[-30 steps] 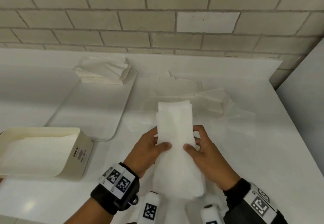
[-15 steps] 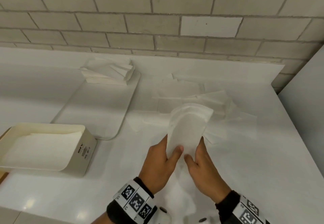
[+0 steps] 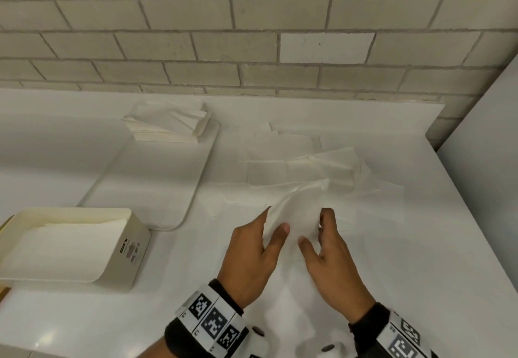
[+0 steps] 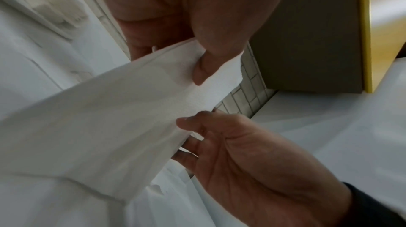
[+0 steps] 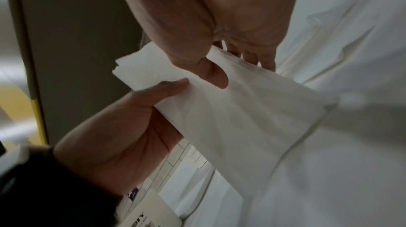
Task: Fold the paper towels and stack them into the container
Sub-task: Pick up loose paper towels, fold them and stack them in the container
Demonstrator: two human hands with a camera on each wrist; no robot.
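Note:
I hold one white paper towel (image 3: 298, 211) between both hands, low over the white table. My left hand (image 3: 276, 218) pinches its left edge, thumb on top and fingers underneath, as the left wrist view shows on the towel (image 4: 110, 118). My right hand (image 3: 314, 227) pinches the right edge in the same way, seen on the towel (image 5: 241, 118) in the right wrist view. The towel's far end droops forward toward the table. The cream container (image 3: 134, 245) stands at the left with folded towels lying flat inside.
A white tray (image 3: 157, 189) lies behind the container, with a stack of folded towels (image 3: 168, 124) at its far end. Several loose towels (image 3: 308, 167) are spread on the table beyond my hands. A brick wall stands behind, and a grey panel (image 3: 490, 161) at the right.
The towel stood upright in my hands, then its top bent over forward. Both hands have moved forward and down, and the towel now hangs lower and flatter.

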